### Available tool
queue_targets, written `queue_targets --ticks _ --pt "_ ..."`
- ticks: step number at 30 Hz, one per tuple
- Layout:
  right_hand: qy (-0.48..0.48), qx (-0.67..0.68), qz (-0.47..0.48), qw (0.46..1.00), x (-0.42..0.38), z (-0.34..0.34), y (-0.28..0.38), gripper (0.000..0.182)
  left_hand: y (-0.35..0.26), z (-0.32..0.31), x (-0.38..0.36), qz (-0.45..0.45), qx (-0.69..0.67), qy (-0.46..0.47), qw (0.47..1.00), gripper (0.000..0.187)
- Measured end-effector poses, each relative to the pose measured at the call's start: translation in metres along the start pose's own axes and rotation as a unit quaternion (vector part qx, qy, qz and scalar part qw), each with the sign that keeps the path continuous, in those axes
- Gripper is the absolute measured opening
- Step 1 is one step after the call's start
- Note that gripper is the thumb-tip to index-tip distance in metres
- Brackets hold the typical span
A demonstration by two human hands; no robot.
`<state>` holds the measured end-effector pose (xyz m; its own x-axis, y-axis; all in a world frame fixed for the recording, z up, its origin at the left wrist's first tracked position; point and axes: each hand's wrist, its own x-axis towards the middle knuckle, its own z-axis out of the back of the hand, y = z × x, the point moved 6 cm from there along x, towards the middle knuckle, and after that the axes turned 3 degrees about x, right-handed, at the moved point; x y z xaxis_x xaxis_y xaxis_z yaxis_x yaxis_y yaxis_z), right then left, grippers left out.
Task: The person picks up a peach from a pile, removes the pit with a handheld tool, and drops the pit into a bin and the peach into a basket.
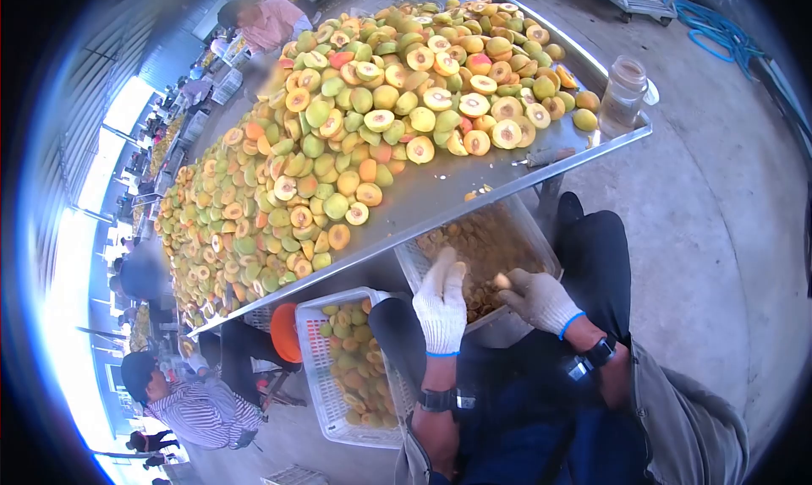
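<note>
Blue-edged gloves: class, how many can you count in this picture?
2: one covers the wearer's left hand, the other the right hand; both are at the crate of brown pieces. More may be hidden or too small to tell elsewhere.

Fruit-processing hall, metal worktable [440, 191] heaped with halved fruit [364, 104], concrete floor [702, 197], seemingly more fruit heaps [166, 147] far off

1. In front of me stands a metal surface [440, 185] with a raised rim, bare and shiny along part of its near edge.
2. A heap of cut fruit [364, 121] covers most of it, reaching my near edge towards the left.
3. A clear jar [624, 94] stands at my near right corner.
4. By the near edge, left of the jar, lies a small tool [548, 157], indistinct to me.
</note>
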<state>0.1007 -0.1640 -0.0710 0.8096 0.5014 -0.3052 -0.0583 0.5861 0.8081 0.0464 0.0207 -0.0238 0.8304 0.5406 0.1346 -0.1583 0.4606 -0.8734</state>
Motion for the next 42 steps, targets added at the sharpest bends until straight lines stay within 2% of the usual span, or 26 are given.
queue_targets --ticks 2,4,5,7,8,9,11,12,14,16,21,23,25,26,27,29,30,31,33,35,36,38,40,41,42 --pt "-0.035 0.036 0.025 0.998 0.003 0.007 -0.002 0.029 0.009 0.014 0.015 -0.050 0.111 -0.081 0.989 0.040" --pt "-0.084 0.127 0.045 0.987 0.003 0.016 -0.001 0.031 0.006 0.035 0.038 -0.075 0.096 -0.150 0.981 0.040" --pt "-0.086 0.130 0.048 0.987 0.001 0.020 0.005 0.031 0.007 0.046 0.053 -0.096 0.081 -0.189 0.974 0.039" --pt "-0.027 0.277 -0.028 0.960 -0.002 0.021 0.010 0.029 0.007 0.073 0.088 -0.054 0.179 -0.210 0.960 0.036" --pt "-0.026 0.279 -0.022 0.960 0.000 0.020 0.010 0.029 0.021 0.084 0.108 -0.091 0.226 -0.243 0.939 0.032" --pt "-0.019 0.303 -0.010 0.953 0.000 0.017 0.008 0.028 0.032 0.094 0.127 -0.063 0.220 -0.252 0.940 0.033" --pt "-0.017 0.328 0.006 0.944 -0.002 0.014 0.009 0.028 0.063 0.104 0.161 0.036 0.297 -0.191 0.935 0.045" --pt "-0.012 0.333 0.008 0.943 -0.003 0.015 0.012 0.027 0.074 0.104 0.175 0.031 0.296 -0.192 0.935 0.045" --pt "-0.001 0.341 0.002 0.940 -0.005 0.016 0.017 0.027 0.105 0.097 0.199 0.126 0.412 -0.125 0.894 0.056" --pt "-0.005 0.330 0.008 0.944 -0.003 0.012 0.013 0.028 0.136 0.088 0.215 0.135 0.428 -0.132 0.884 0.057" --pt "0.000 0.308 0.005 0.951 0.001 0.014 0.013 0.028 0.139 0.076 0.226 0.204 0.427 -0.190 0.860 0.060" --pt "-0.003 0.306 -0.010 0.952 0.000 0.016 0.018 0.028 0.148 0.077 0.225 0.205 0.405 -0.188 0.871 0.059" --pt "-0.008 0.297 0.010 0.955 0.004 0.004 0.008 0.028 0.151 0.073 0.215 0.098 0.223 -0.197 0.950 0.052" --pt "-0.014 0.288 0.028 0.957 0.006 0.001 0.003 0.029 0.152 0.073 0.217 0.082 0.140 -0.205 0.965 0.045" --pt "-0.019 0.288 0.026 0.957 0.004 0.005 0.007 0.029 0.128 0.071 0.210 0.079 0.138 -0.201 0.967 0.045" --pt "0.006 0.287 -0.009 0.958 -0.004 0.010 0.017 0.030 0.054 0.062 0.167 0.128 -0.097 -0.135 0.978 0.047" --pt "0.008 0.283 -0.012 0.959 -0.005 0.009 0.019 0.030 0.045 0.059 0.150 0.134 -0.099 -0.135 0.977 0.047" --pt "0.026 0.301 -0.013 0.953 -0.005 0.007 0.022 0.031 0.038 0.047 0.134 0.136 -0.205 -0.073 0.967 0.045" --pt "0.044 0.317 -0.013 0.947 -0.006 0.005 0.031 0.031 0.026 0.023 0.099 0.159 -0.383 0.031 0.910 0.038" --pt "0.050 0.324 0.037 0.944 -0.013 0.006 0.047 0.028 0.011 0.006 0.064 0.211 -0.471 0.054 0.855 0.031" --pt "0.054 0.320 0.033 0.945 -0.016 0.004 0.051 0.026 0.014 0.000 0.052 0.214 -0.472 0.056 0.853 0.031" --pt "0.045 0.297 0.034 0.953 -0.018 0.001 0.050 0.028 0.017 -0.016 0.030 0.245 -0.526 0.089 0.810 0.028" --pt "0.038 0.278 0.038 0.959 -0.019 -0.006 0.050 0.030 0.002 -0.024 0.013 0.256 -0.553 0.084 0.788 0.031" --pt "0.010 0.257 0.048 0.965 -0.020 -0.005 0.050 0.031 -0.004 -0.027 0.006 0.266 -0.580 0.080 0.766 0.033" --pt "-0.019 0.235 0.057 0.970 -0.022 -0.002 0.050 0.033 -0.007 -0.029 0.002 0.250 -0.603 0.097 0.751 0.026"
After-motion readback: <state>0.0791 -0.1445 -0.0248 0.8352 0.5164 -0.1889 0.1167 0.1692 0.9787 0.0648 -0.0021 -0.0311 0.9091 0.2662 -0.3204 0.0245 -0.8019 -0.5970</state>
